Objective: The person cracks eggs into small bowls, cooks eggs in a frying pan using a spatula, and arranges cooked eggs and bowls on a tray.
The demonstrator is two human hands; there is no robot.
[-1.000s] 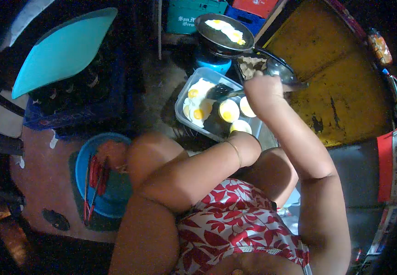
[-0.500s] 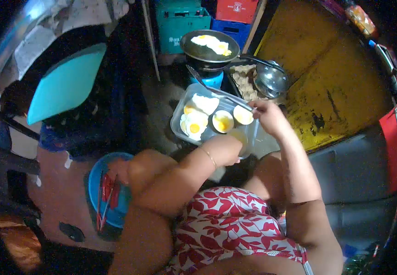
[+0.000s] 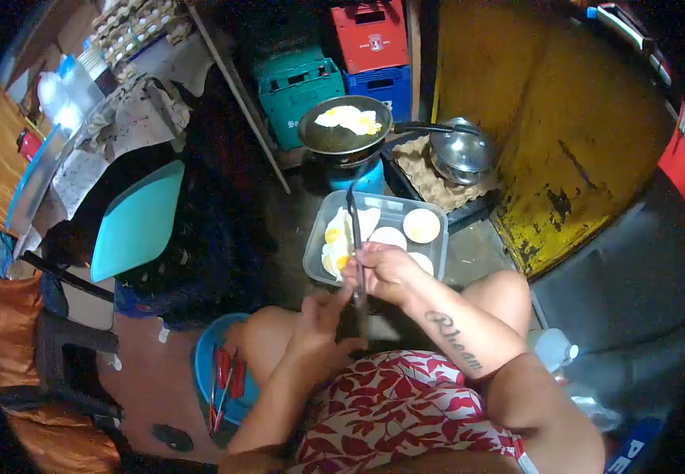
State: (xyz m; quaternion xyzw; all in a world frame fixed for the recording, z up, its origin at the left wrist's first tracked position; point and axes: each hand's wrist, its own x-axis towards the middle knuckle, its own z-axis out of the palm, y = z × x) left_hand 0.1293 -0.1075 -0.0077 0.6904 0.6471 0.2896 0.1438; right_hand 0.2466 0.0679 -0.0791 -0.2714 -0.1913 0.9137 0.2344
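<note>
My right hand [image 3: 386, 272] is closed round a long, dark-handled cooking utensil [image 3: 356, 225], held upright over the front of a clear plastic container [image 3: 442, 237]. The utensil's lower end is blurred. Just left of it, my left hand [image 3: 322, 324] has its fingers apart and holds nothing. Inside the container, fried eggs [image 3: 336, 237] with yellow yolks lie on the left, partly behind the utensil. Round white egg pieces [image 3: 421, 226] sit on the right, one partly hidden by my right hand. Behind the container, a black frying pan [image 3: 318, 142] holds more frying egg [image 3: 350, 119].
The pan rests on a burner above a blue base [image 3: 366, 178]. A lidded metal pot [image 3: 461, 152] stands on an egg carton [image 3: 417, 162] at right. A blue basin [image 3: 204, 347] with red-handled tongs [image 3: 216, 395] is at lower left. Crates [image 3: 301, 95] stand behind.
My right hand has drawn the utensil toward me and turned it upright. My left hand has left the container's front, moving back and left, and opened. The view has shifted.
</note>
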